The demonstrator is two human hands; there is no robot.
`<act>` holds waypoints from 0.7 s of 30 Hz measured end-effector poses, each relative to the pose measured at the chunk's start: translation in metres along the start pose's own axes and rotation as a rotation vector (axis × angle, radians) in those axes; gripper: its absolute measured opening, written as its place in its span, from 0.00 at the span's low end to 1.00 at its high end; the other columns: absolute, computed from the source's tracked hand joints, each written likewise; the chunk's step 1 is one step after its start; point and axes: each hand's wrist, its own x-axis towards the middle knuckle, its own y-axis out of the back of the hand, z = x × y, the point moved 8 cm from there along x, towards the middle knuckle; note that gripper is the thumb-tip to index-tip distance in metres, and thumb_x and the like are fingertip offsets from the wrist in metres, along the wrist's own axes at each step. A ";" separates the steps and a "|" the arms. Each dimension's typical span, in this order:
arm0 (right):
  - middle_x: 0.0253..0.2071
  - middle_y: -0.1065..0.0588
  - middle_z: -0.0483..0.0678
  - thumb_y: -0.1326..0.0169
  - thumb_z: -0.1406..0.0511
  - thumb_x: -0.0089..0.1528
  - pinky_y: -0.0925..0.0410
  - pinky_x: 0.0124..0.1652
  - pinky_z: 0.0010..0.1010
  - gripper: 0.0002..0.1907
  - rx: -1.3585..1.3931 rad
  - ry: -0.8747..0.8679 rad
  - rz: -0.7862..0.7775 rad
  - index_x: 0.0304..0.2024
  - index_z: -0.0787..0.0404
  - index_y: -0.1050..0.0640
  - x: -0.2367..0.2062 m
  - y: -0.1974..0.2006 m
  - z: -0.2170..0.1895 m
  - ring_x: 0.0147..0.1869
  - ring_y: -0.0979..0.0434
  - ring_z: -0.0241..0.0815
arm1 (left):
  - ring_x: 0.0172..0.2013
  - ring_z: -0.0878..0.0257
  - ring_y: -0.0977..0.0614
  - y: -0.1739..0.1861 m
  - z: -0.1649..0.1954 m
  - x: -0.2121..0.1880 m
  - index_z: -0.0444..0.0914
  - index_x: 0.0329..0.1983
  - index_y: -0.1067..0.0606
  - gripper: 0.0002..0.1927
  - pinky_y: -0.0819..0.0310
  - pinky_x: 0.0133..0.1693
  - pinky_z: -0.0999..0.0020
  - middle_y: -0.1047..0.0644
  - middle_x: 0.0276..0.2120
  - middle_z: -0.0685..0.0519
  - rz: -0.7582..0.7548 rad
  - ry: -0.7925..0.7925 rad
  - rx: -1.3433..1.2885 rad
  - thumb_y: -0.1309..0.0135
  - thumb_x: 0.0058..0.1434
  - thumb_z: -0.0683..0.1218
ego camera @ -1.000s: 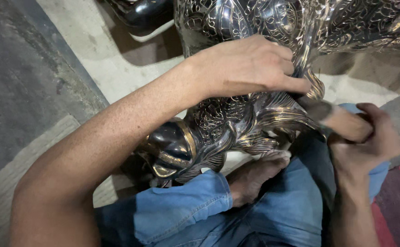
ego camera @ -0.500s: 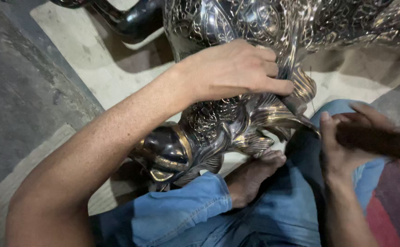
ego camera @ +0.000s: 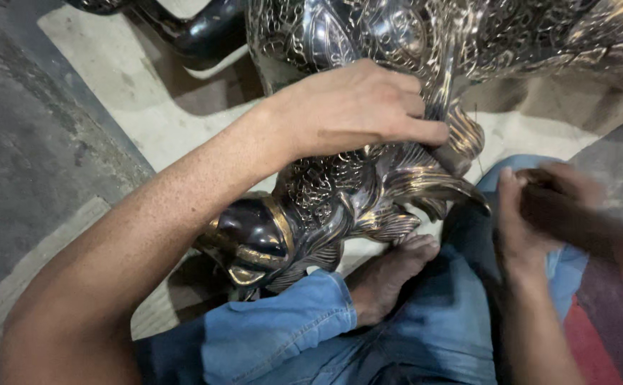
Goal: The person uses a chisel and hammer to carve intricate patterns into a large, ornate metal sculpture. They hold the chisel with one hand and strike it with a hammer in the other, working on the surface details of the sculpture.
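My left hand still clamps the ornate metal statue resting on the floor against my legs, while my right hand, closed on a blurred dark tool, has pulled back off the engraving.

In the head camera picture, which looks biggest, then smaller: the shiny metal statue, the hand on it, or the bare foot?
1. Metal statue, biggest by far.
2. Left hand, resting on the statue.
3. Bare foot, though partly hidden by jeans, so hand and foot are unsure.
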 end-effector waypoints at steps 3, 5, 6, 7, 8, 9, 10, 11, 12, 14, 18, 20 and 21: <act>0.44 0.26 0.50 0.33 0.74 0.67 0.29 0.52 0.29 0.17 -0.248 0.175 -0.071 0.51 0.68 0.28 0.001 -0.012 -0.022 0.46 0.25 0.39 | 0.40 0.53 0.18 0.005 0.003 -0.002 0.44 0.57 0.26 0.17 0.26 0.32 0.59 0.25 0.35 0.52 0.020 -0.034 -0.035 0.49 0.64 0.41; 0.40 0.27 0.47 0.33 0.72 0.64 0.30 0.49 0.28 0.18 -0.178 0.075 0.005 0.48 0.67 0.30 0.002 -0.007 -0.019 0.44 0.25 0.36 | 0.38 0.52 0.19 0.001 0.000 -0.003 0.46 0.57 0.25 0.17 0.25 0.33 0.58 0.26 0.33 0.50 -0.019 0.008 -0.035 0.48 0.65 0.42; 0.39 0.28 0.44 0.34 0.71 0.62 0.30 0.47 0.27 0.19 -0.083 -0.012 0.073 0.47 0.67 0.31 0.003 0.000 -0.014 0.42 0.27 0.34 | 0.38 0.51 0.18 0.002 -0.002 -0.004 0.46 0.57 0.25 0.19 0.25 0.33 0.57 0.25 0.33 0.49 -0.008 0.014 -0.035 0.48 0.63 0.40; 0.38 0.26 0.47 0.33 0.71 0.63 0.30 0.47 0.27 0.17 -0.216 0.038 0.004 0.47 0.67 0.29 0.003 -0.005 -0.017 0.42 0.24 0.35 | 0.38 0.51 0.18 0.002 -0.003 -0.004 0.45 0.58 0.25 0.21 0.25 0.33 0.57 0.24 0.34 0.48 0.003 0.017 -0.039 0.48 0.61 0.38; 0.38 0.25 0.49 0.32 0.72 0.64 0.29 0.46 0.28 0.15 -0.346 0.083 -0.062 0.47 0.68 0.26 0.003 -0.010 -0.020 0.43 0.22 0.36 | 0.39 0.50 0.17 0.002 -0.004 -0.004 0.45 0.58 0.25 0.24 0.25 0.34 0.57 0.23 0.35 0.48 0.011 0.018 -0.043 0.47 0.58 0.36; 0.37 0.24 0.51 0.31 0.73 0.65 0.29 0.46 0.28 0.14 -0.475 0.122 -0.132 0.46 0.70 0.24 0.002 -0.014 -0.020 0.43 0.20 0.37 | 0.40 0.50 0.17 0.004 -0.008 -0.004 0.43 0.60 0.27 0.25 0.24 0.36 0.55 0.22 0.36 0.48 0.068 0.054 -0.105 0.46 0.59 0.36; 0.38 0.24 0.49 0.32 0.73 0.65 0.29 0.47 0.27 0.14 -0.346 0.037 -0.144 0.48 0.69 0.24 0.002 -0.011 -0.012 0.43 0.21 0.36 | 0.42 0.50 0.16 0.006 -0.012 -0.003 0.41 0.62 0.28 0.26 0.24 0.39 0.54 0.21 0.37 0.47 0.126 0.092 -0.170 0.45 0.59 0.35; 0.38 0.24 0.46 0.32 0.73 0.66 0.29 0.47 0.25 0.14 -0.210 -0.037 -0.155 0.50 0.68 0.23 0.002 -0.009 -0.005 0.42 0.22 0.34 | 0.43 0.50 0.16 0.010 -0.017 -0.004 0.40 0.64 0.30 0.27 0.24 0.42 0.52 0.20 0.37 0.47 0.188 0.130 -0.222 0.44 0.59 0.35; 0.38 0.24 0.45 0.32 0.73 0.65 0.29 0.47 0.24 0.14 -0.140 -0.074 -0.168 0.50 0.68 0.23 0.001 -0.008 -0.001 0.42 0.23 0.33 | 0.41 0.49 0.16 0.008 -0.020 -0.003 0.40 0.64 0.30 0.28 0.25 0.40 0.52 0.20 0.36 0.46 0.172 0.161 -0.221 0.44 0.60 0.35; 0.37 0.24 0.43 0.33 0.73 0.64 0.29 0.46 0.23 0.15 -0.075 -0.124 -0.183 0.51 0.67 0.24 -0.001 -0.006 0.007 0.42 0.23 0.31 | 0.36 0.48 0.16 0.003 -0.023 -0.001 0.40 0.65 0.30 0.28 0.26 0.38 0.51 0.20 0.32 0.44 0.132 0.224 -0.245 0.42 0.61 0.35; 0.40 0.22 0.44 0.31 0.74 0.65 0.29 0.46 0.23 0.13 -0.086 -0.077 -0.233 0.44 0.67 0.24 -0.006 -0.010 0.010 0.42 0.23 0.32 | 0.41 0.49 0.15 0.005 -0.012 0.008 0.42 0.61 0.28 0.27 0.24 0.39 0.52 0.18 0.34 0.50 0.088 0.126 -0.134 0.46 0.58 0.32; 0.39 0.22 0.44 0.30 0.72 0.65 0.29 0.45 0.22 0.13 -0.080 -0.141 -0.227 0.46 0.67 0.23 -0.009 -0.010 0.017 0.41 0.22 0.32 | 0.38 0.49 0.15 0.006 -0.010 0.012 0.43 0.62 0.27 0.29 0.24 0.37 0.52 0.18 0.31 0.50 0.056 0.138 -0.158 0.48 0.58 0.31; 0.37 0.22 0.43 0.29 0.70 0.65 0.29 0.45 0.22 0.15 -0.077 -0.197 -0.215 0.48 0.68 0.22 -0.011 -0.010 0.022 0.40 0.22 0.31 | 0.38 0.49 0.15 0.006 -0.009 0.013 0.43 0.61 0.27 0.27 0.25 0.36 0.52 0.19 0.31 0.49 0.044 0.139 -0.164 0.48 0.58 0.32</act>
